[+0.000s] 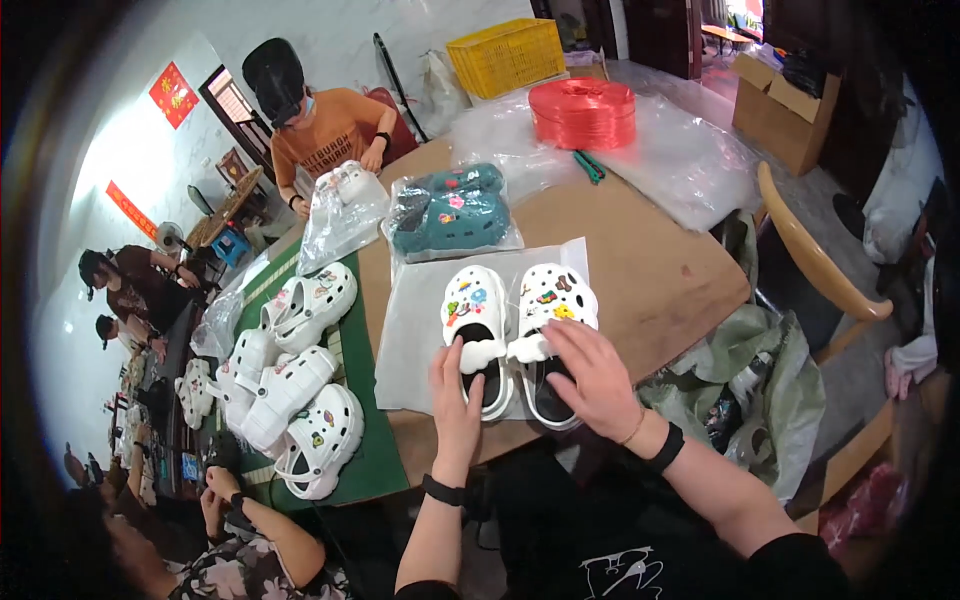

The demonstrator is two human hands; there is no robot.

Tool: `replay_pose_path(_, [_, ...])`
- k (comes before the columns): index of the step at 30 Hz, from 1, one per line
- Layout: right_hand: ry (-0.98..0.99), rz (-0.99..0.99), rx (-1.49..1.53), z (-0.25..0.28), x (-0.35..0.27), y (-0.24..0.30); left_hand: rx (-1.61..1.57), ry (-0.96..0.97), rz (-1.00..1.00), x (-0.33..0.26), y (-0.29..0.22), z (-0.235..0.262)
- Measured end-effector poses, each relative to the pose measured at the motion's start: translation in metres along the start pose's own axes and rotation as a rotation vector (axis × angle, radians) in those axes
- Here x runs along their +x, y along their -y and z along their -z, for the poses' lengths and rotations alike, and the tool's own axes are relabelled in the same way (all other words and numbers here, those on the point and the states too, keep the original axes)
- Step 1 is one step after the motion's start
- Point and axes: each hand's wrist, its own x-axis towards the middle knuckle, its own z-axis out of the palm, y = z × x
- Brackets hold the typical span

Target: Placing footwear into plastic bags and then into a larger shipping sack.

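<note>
Two white clogs lie side by side before me, toes pointing away, dotted with colourful charms. My left hand (457, 405) grips the side of the left clog (462, 282), its thumb at the foot opening. My right hand (592, 385) is on the right clog (540, 280), fingers near the opening's edge and thumb lower down. White lumpy pieces (483, 355) lie across the openings; I cannot tell what they are. Under the clogs is a pale wrapping sheet (405, 345).
A bagged teal pair of clogs (450, 220) lies beyond the sheet. More white clogs (325, 430) are heaped at left. Red plastic twine (582, 112) and green-handled scissors (590, 167) lie farther back. A person in orange (335, 125) handles a bagged pair across the table.
</note>
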Motion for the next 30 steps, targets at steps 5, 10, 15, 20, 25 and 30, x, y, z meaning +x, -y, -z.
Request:
replay_pose_path(5, [0.182,0.151,-0.153,-0.006,-0.024,0.006,0.015,0.064,-0.019,-0.026,0.019,0.002])
replay_pose_path(10, [0.149,-0.062,0.128,-0.01,-0.019,0.01,-0.052,-0.041,0.073,-0.038,0.017,-0.008])
replay_pose_path(15, [0.479,-0.296,-0.371,-0.037,0.021,0.007,-0.364,-0.119,0.398,-0.051,0.039,-0.034])
replay_pose_path(20, [0.489,-0.339,-0.383,-0.069,0.04,-0.006,-0.379,-0.168,0.343,-0.067,0.027,-0.048])
replay_pose_path(25, [0.532,-0.478,-0.259,-0.056,0.051,-0.018,-0.336,-0.156,0.307,-0.074,0.014,-0.055])
replay_pose_path(30, [0.488,-0.443,-0.183,-0.031,0.048,-0.044,-0.196,0.011,0.215,-0.075,0.025,-0.027])
